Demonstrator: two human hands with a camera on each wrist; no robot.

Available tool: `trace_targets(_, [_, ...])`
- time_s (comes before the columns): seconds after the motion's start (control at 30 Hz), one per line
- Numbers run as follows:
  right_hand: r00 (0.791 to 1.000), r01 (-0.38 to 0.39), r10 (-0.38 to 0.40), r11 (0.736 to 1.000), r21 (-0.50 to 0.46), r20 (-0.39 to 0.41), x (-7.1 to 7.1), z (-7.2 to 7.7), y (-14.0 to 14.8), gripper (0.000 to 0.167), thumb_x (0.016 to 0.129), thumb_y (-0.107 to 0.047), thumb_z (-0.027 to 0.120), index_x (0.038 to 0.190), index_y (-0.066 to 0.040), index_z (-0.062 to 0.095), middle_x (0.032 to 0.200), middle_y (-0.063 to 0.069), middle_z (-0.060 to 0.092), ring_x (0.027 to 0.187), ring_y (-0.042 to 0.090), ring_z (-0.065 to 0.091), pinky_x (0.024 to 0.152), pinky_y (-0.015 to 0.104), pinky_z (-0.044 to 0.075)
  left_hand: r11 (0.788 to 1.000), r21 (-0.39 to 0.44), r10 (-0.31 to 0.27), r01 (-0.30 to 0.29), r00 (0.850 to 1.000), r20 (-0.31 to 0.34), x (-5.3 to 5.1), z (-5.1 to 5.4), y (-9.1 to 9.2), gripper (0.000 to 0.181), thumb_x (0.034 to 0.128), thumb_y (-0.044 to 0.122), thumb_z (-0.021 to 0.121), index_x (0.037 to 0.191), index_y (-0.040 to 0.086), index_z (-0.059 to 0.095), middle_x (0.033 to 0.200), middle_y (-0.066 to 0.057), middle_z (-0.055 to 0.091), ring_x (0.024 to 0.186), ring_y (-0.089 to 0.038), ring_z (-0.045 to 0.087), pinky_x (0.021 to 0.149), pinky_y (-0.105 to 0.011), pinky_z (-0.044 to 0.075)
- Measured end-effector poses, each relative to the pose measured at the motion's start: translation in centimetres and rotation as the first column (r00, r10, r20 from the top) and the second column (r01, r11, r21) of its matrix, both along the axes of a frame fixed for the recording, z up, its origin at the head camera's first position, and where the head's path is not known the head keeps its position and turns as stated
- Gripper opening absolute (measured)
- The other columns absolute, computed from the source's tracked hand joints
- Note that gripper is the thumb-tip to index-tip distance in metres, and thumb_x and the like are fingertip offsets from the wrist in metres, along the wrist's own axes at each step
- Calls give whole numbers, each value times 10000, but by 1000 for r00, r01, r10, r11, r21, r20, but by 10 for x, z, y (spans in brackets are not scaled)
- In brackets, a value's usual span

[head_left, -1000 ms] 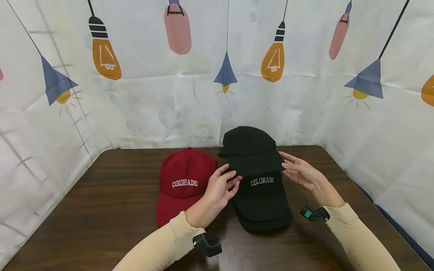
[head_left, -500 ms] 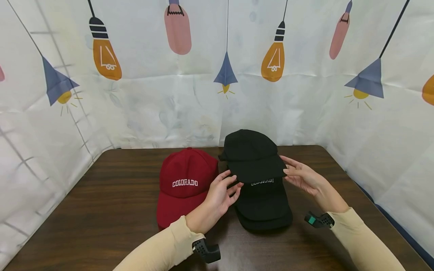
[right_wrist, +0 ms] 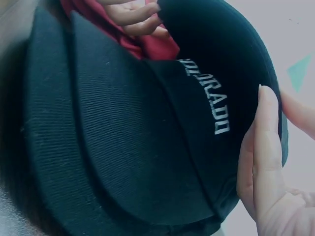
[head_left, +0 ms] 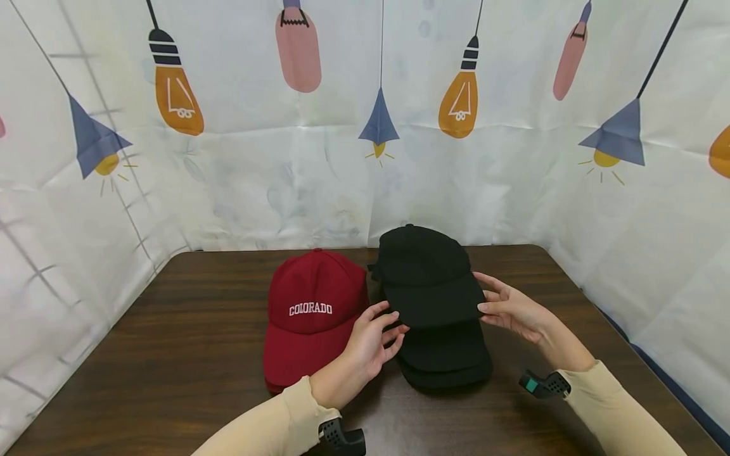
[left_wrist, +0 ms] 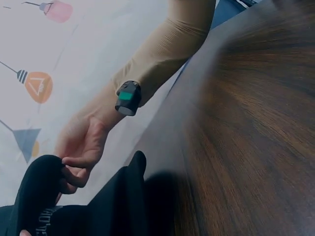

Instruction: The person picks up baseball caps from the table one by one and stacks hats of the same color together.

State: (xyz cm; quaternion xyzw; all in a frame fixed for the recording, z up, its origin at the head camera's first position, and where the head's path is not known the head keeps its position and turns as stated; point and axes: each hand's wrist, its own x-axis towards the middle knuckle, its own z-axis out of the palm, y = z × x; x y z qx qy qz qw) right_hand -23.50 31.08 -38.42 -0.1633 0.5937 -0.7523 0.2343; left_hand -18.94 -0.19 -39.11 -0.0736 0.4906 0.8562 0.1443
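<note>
A black cap is tilted over a stack of black caps, two brims of which show at the front. My right hand pinches the right edge of the upper cap's brim between thumb and fingers. At the brim's left edge my left hand holds it by the fingertips. White lettering on the cap beneath shows in the right wrist view, under the raised brim; the head view hides it. A red cap marked COLORADO sits left of the black ones, partly behind my left hand.
A second red brim edge peeks out under the red cap. The dark wooden table extends to both sides. Behind it hangs a white cloth printed with lamps and bulbs, close to the table's back edge.
Both hands have brought the upper black cap down and toward me. Its brim now covers the COLORADO lettering of the cap beneath in the head view. The red cap stays put.
</note>
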Motion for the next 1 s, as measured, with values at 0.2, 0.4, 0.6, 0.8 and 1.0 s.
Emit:
trace_targets(0.2, [998, 55, -57, 994, 98, 23, -2, 3, -3, 838, 1060, -38, 535, 1625, -44, -84, 1267, -10, 620, 1066, 139, 683, 890, 301, 564, 998, -52, -20, 19, 1000, -15, 0, 0, -3, 429, 1035, 91, 579, 1425, 45, 406, 1183, -97, 524, 785, -124, 664, 685, -219, 549])
trace_targets(0.4, [983, 156, -166, 981, 112, 84, -7, 3, -10, 588, 1109, -173, 473, 1611, -65, 186, 1164, -29, 691, 1018, 140, 701, 854, 293, 573, 998, -67, -18, 18, 1000, -2, -3, 0, -5, 418, 1036, 91, 576, 1419, 44, 415, 1181, -101, 518, 776, -126, 659, 686, -228, 550])
trace_targets(0.6, [974, 188, -191, 982, 35, 126, -10, -2, -10, 207, 1102, -137, 484, 1248, -233, 595, 1122, -13, 709, 977, 136, 703, 847, 279, 573, 998, -66, 2, -2, 1000, 3, -9, -4, -3, 378, 1040, 118, 577, 1386, 44, 447, 1158, -98, 518, 796, -149, 629, 700, -245, 545])
trace_targets(0.8, [984, 131, -137, 990, 55, 114, -8, -7, -6, 212, 1102, -124, 476, 1256, -236, 569, 1140, -32, 711, 999, 134, 706, 867, 294, 572, 996, -86, 6, -4, 1000, 26, -8, -9, -3, 299, 1038, 128, 583, 1311, 58, 483, 1130, -95, 521, 799, -160, 603, 707, -266, 546])
trace_targets(1.0, [990, 93, -106, 988, 125, 95, -8, -12, -2, 251, 1099, -127, 482, 1344, -169, 452, 1130, -38, 705, 1012, 126, 699, 883, 313, 565, 994, -108, 6, -4, 1000, 19, -4, -12, -5, 295, 1030, 129, 599, 1303, 64, 508, 1104, -75, 558, 806, -165, 604, 715, -283, 543])
